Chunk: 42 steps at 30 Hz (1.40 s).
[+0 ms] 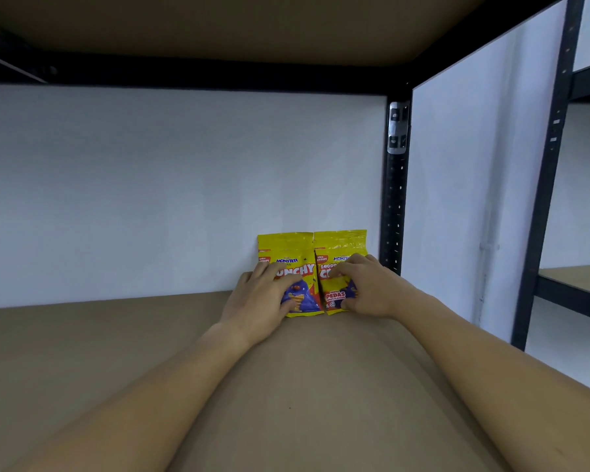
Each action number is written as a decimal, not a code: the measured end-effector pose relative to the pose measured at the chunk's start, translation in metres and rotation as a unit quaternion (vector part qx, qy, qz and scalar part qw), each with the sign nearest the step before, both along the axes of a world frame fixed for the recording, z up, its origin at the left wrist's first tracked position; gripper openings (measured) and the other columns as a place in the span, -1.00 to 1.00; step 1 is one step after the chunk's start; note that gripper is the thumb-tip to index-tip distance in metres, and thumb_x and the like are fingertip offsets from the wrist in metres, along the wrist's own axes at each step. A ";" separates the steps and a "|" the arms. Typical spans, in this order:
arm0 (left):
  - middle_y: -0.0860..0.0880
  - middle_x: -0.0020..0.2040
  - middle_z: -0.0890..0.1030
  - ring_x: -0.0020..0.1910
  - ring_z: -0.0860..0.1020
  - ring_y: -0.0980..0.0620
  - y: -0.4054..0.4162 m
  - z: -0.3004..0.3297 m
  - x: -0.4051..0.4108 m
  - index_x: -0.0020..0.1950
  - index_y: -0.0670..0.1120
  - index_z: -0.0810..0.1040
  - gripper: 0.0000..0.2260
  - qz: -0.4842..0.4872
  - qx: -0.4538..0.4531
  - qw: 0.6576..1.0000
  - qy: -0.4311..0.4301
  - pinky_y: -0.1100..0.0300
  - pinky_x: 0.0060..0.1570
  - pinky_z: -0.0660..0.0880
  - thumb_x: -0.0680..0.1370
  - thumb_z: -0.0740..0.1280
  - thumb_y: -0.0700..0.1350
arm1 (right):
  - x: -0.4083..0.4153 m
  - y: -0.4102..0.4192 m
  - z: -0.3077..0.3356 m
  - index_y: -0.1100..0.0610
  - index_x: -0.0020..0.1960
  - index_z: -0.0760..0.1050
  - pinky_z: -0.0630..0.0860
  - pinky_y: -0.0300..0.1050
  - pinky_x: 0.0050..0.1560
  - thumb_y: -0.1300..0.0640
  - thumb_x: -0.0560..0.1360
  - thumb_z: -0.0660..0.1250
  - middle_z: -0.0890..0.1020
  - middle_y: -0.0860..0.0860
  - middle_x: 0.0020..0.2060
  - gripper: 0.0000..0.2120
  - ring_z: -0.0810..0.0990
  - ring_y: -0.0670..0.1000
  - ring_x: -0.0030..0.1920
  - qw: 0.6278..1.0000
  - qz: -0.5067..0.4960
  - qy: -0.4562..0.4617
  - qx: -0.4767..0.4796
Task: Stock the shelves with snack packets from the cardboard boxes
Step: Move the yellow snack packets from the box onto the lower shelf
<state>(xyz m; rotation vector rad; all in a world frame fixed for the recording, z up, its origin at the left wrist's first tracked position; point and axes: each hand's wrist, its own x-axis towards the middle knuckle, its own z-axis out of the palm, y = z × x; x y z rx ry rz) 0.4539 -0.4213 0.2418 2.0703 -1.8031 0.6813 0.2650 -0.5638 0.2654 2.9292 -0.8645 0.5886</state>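
Two yellow snack packets stand side by side at the back right of the brown shelf board, leaning against the white wall. My left hand grips the left packet by its lower front. The right packet is held by my right hand, fingers on its face and thumb at its lower edge. Both arms reach forward across the shelf. No cardboard box is in view.
A black metal upright stands just right of the packets. The brown underside of the upper shelf spans overhead. Another black post and a neighbouring shelf lie at the far right.
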 end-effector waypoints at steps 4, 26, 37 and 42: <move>0.04 0.54 0.24 0.52 0.14 0.02 0.003 0.004 -0.001 0.54 0.14 0.26 -0.56 0.004 0.014 1.000 -0.022 0.06 0.41 0.19 0.66 0.14 0.16 | 0.000 0.002 0.002 -0.09 0.45 0.38 0.42 0.10 0.31 -0.05 0.47 0.43 0.41 0.02 0.33 -0.43 0.34 0.10 0.36 1.000 -0.007 -0.005 0.001; 0.05 0.41 0.39 0.39 0.30 0.02 0.134 0.041 0.016 0.45 0.10 0.37 -0.63 0.053 0.046 0.997 0.035 0.06 0.32 0.30 0.63 0.19 0.04 | 0.021 0.089 0.029 -0.03 0.35 0.48 0.44 0.09 0.27 -0.07 0.47 0.37 0.55 0.06 0.23 -0.55 0.45 0.11 0.34 0.998 0.022 -0.054 0.037; -0.01 0.32 0.48 0.32 0.39 -0.05 0.315 0.042 0.067 0.38 0.08 0.47 -0.65 0.118 0.005 0.986 0.120 0.00 0.32 0.35 0.58 0.26 0.04 | 0.104 0.264 0.039 -0.04 0.32 0.49 0.46 -0.07 0.24 0.00 0.49 0.40 0.58 -0.02 0.15 -0.59 0.53 -0.05 0.16 0.980 0.164 -0.083 0.078; -0.04 0.24 0.54 0.30 0.42 -0.07 0.412 0.034 0.081 0.32 0.07 0.52 -0.54 0.153 -0.036 0.976 0.150 -0.03 0.31 0.38 0.47 0.15 0.15 | 0.138 0.351 0.025 -0.05 0.34 0.48 0.43 -0.14 0.19 -0.06 0.51 0.40 0.58 -0.09 0.19 -0.58 0.47 -0.19 0.11 0.966 0.230 -0.074 0.088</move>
